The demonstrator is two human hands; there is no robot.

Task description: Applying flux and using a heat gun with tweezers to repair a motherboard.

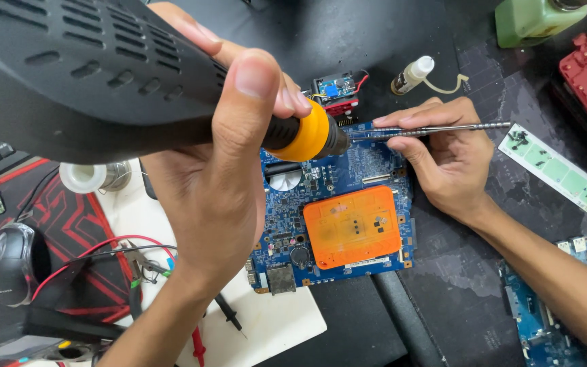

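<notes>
The circuit board [338, 224] is laid flat on the worktop [456, 285]. A hot-air tool [103, 75] is held above its rear edge from the left, and a slim metal tool [436, 129] is brought in from the right. A small bottle [412, 75] is placed behind the circuit board.

Matt black plastic hot-air gun [83, 75], glossy blue circuit board [338, 204] (translucent orange film), metal tweezers [436, 128].

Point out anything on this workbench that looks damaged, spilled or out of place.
Nothing is clearly damaged or spilled. The blue circuit board lies flat, its orange square film patch sitting slightly askew. The left hand holds a black hot-air tool with an orange collar over it; the right hand holds thin metal tweezers.
</notes>
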